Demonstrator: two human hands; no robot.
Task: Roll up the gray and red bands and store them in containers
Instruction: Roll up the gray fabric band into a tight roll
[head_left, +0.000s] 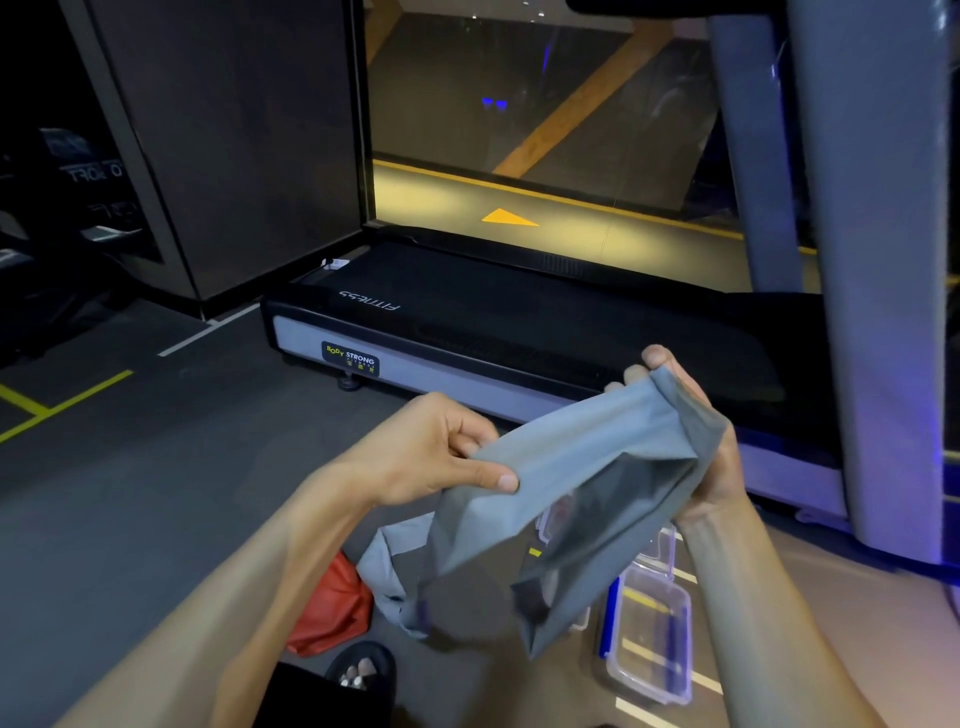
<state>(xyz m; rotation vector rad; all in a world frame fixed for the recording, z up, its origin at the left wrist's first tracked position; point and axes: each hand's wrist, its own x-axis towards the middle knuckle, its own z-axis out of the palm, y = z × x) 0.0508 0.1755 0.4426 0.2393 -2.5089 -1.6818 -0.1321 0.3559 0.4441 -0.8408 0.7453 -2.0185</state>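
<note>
Both hands, left hand (431, 457) and right hand (691, 441), pinch the gray band (576, 478) above clear containers (649, 634).

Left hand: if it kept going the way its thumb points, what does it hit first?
The left hand pinches one end of the gray stretchy band, thumb pointing right. Straight on lies more band, then probably the right hand gripping the far end; depth is unclear.

Both bare forearms reaching forward from the bottom edge, raised in front of the chest. Left hand (431, 452) turned knuckles up, fingers curled under, thumb pressed flat on top in a pinch. Right hand (691, 441) well apart from it and slightly higher, palm facing inward, fingertips (655, 358) pointing up, fingers and thumb closed in a grip
</note>
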